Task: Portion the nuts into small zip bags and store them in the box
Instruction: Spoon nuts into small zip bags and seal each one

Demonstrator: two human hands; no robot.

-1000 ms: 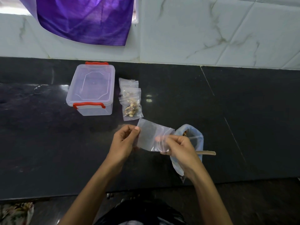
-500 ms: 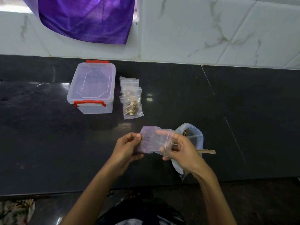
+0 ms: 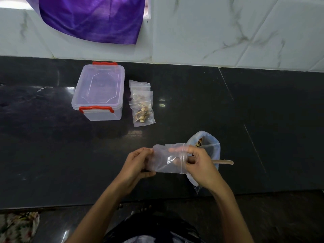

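My left hand pinches the empty zip bag at its bottom | my right hand pinches its zip mouth, fingers inside | nut bag just behind right hand | box, lid on, well beyond left hand | filled bags beside it

Large bag: my right hand covers its lower part; contents barely show. Wooden stick: near end hidden behind that hand. Purple cloth: cut off at top edge. Stacked small bags: count unclear.
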